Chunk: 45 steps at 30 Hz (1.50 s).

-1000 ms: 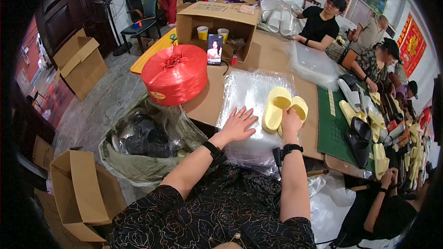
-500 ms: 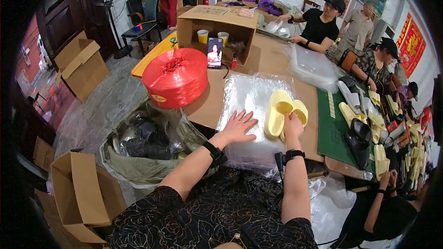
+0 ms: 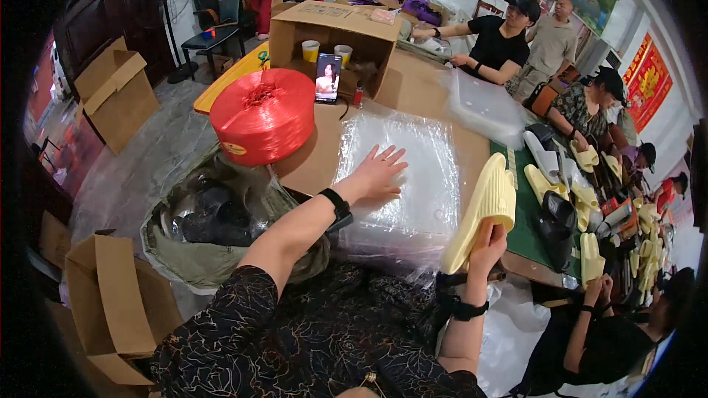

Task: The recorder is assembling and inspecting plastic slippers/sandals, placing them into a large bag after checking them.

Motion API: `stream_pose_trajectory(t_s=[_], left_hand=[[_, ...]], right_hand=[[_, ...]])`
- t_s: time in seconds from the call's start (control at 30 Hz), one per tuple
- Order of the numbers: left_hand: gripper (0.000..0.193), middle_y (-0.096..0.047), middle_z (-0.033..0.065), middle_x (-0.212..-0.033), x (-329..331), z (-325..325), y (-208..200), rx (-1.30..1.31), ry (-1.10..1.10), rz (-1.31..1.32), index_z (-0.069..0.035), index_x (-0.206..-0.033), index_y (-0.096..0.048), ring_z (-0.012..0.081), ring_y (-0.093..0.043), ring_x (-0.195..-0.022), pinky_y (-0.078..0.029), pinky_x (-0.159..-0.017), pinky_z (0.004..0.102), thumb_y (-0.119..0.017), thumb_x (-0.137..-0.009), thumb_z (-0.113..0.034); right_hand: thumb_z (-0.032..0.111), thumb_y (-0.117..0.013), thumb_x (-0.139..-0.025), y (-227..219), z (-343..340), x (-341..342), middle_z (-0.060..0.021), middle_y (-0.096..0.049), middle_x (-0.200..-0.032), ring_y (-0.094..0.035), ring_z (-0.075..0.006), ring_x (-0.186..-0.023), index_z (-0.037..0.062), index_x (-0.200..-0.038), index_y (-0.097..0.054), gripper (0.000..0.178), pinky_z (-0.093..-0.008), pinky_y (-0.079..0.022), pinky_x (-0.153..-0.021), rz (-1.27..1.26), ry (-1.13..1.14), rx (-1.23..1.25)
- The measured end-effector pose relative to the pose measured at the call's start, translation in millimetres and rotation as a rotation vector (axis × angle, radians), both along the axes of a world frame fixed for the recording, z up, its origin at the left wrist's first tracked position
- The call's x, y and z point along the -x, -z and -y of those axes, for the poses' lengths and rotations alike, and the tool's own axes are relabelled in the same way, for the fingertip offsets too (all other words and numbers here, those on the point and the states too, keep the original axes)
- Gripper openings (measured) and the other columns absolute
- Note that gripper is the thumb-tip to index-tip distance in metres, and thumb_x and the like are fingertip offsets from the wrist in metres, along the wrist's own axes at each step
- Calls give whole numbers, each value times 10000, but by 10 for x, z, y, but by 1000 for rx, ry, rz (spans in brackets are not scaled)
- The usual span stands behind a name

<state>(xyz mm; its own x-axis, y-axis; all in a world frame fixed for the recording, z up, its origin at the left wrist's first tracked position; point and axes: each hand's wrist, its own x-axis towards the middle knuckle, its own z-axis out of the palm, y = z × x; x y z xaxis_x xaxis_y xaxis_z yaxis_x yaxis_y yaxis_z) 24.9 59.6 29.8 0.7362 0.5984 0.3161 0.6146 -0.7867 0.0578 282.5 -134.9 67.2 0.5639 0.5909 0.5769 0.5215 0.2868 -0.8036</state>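
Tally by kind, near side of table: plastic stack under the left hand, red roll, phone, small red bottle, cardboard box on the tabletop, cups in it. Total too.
Clear plastic stack under left hand: 1
Red roll: 1
Phone: 1
Small red bottle: 1
Cardboard box: 1
Cups: 2
Total: 7
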Motion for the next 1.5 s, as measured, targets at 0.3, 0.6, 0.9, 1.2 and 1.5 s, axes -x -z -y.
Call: stream_pose_trajectory(t_s=[0.3, 0.6, 0.9, 1.2, 1.5], left_hand=[[669, -453, 155, -1437, 123, 693, 124, 221, 17, 95, -134, -1302, -565, 371, -379, -1356, -305, -1103, 502, -684, -791, -549], [670, -455, 167, -1449, 24, 650, 185, 219, 26, 178, -124, -1316, -563, 382, -367, -1366, -301, -1109, 477, -680, -814, -551], [480, -585, 134, -1309, 216, 709, -4, 304, 208, 196, -40, -1130, -648, 327, -519, -1234, -405, -1066, 416, -737, -784, -360], [288, -658, 138, -1180, 96, 733, -44, 387, 101, 401, -44, -1057, -701, 326, -573, -1155, -430, -1029, 429, -516, -970, -247], [337, -632, 112, -1248, 156, 738, 113, 267, 78, 344, -84, -1079, -706, 306, -536, -1213, -441, -1008, 404, -741, -808, -281]], right_hand=[[152, -542, -996, -50, 341, 8, -101, -671, -932, -570, -127, -834, -78, -1094, -607, 259, -272, -460, -759, -1, -27, 108], [162, -545, -994, 79, 469, 55, -93, -678, -900, -586, -127, -794, -60, -1077, -624, 249, -287, -475, -736, 26, 7, 241], [168, -544, -999, -1, 591, -61, -96, -682, -937, -591, -129, -825, -69, -1104, -613, 268, -280, -470, -769, 43, 103, 269], [169, -564, -988, 80, 580, -84, -94, -679, -922, -585, -120, -834, -77, -1080, -618, 268, -272, -467, -767, -53, 94, 256], [193, -565, -994, 7, 591, 7, -91, -688, -937, -584, -111, -834, -77, -1076, -616, 287, -267, -466, -761, -1, 76, 291]])
